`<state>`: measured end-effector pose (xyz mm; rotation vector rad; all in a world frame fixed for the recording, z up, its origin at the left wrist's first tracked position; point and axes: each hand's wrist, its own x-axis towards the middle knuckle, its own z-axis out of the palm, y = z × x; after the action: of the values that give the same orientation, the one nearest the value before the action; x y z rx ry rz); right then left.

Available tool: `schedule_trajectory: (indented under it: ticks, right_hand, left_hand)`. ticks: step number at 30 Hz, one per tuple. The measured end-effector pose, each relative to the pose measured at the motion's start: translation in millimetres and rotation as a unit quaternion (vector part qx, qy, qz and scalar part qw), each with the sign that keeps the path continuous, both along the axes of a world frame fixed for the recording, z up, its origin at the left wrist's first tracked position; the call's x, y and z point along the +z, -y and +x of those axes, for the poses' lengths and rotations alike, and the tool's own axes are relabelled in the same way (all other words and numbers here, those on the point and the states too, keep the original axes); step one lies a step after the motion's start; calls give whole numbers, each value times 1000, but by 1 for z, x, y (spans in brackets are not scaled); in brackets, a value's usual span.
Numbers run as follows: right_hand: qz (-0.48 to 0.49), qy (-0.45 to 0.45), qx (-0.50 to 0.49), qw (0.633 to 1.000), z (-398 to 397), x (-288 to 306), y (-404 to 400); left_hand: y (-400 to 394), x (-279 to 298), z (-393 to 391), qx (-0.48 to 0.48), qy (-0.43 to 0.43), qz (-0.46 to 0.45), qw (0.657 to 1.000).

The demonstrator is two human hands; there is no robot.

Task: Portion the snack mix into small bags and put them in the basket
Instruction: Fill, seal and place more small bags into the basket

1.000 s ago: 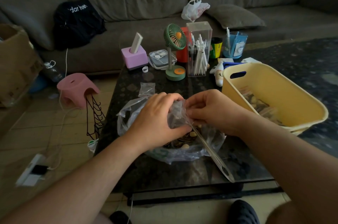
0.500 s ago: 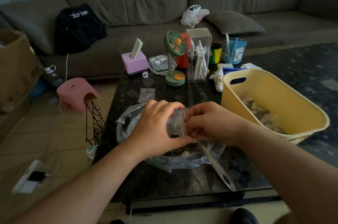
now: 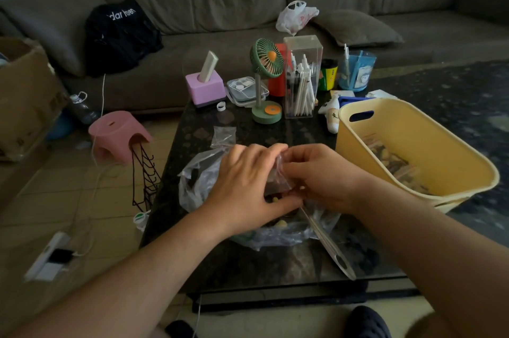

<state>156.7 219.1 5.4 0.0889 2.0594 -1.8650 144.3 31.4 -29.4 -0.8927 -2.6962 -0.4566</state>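
A small clear bag (image 3: 278, 172) is held between both hands above the big plastic bag of snack mix (image 3: 198, 186) on the dark table (image 3: 248, 263). My left hand (image 3: 248, 186) grips the small bag from the left. My right hand (image 3: 322, 175) pinches its right edge and also holds a long metal scoop (image 3: 327, 244), whose handle points toward me. A few nuts show between the hands. The yellow basket (image 3: 429, 144) stands at the right with filled bags (image 3: 394, 164) inside.
Spare small bags (image 3: 224, 135) lie just beyond the hands. A green desk fan (image 3: 265, 81), clear pen box (image 3: 301, 75), pink tissue box (image 3: 205, 86) and cups crowd the table's far side. A pink stool (image 3: 118, 133) and wire hangers (image 3: 144, 177) stand left of the table.
Both hands stay on the small bag over the snack mix, shifting only slightly. My view has tilted a little, so everything sits lower in frame.
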Motion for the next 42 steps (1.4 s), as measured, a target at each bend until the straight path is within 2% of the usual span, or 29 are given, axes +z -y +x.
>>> schedule_trajectory:
  ticks: [2, 3, 4, 12, 19, 23, 33, 37, 42]
  right_hand:
    - [147, -94, 8, 985, -1, 3, -8]
    - [197, -126, 5, 972, -2, 2, -11]
    - [209, -134, -3, 969, -3, 2, -12]
    - [33, -31, -11, 999, -1, 2, -6]
    - [35, -36, -27, 998, -1, 3, 2]
    - [81, -78, -42, 993, 0, 5, 1]
    - [52, -44, -12, 998, 0, 3, -1]
    - [66, -88, -23, 994, 2, 4, 1]
    - [35, -121, -60, 990, 2, 3, 0]
  left_hand:
    - [2, 1, -3, 1, -3, 7, 1000]
    - [2, 1, -4, -1, -8, 12, 1000]
    - [2, 1, -4, -4, -14, 19, 1000]
    - [7, 2, -6, -3, -37, 74, 997]
    - [7, 5, 0, 19, 6, 118, 993]
    - [7, 6, 1, 24, 35, 136, 990]
    - [8, 7, 0, 10, -9, 129, 991]
    - [10, 6, 1, 2, -26, 125, 992]
    - [9, 4, 1, -12, -59, 105, 993]
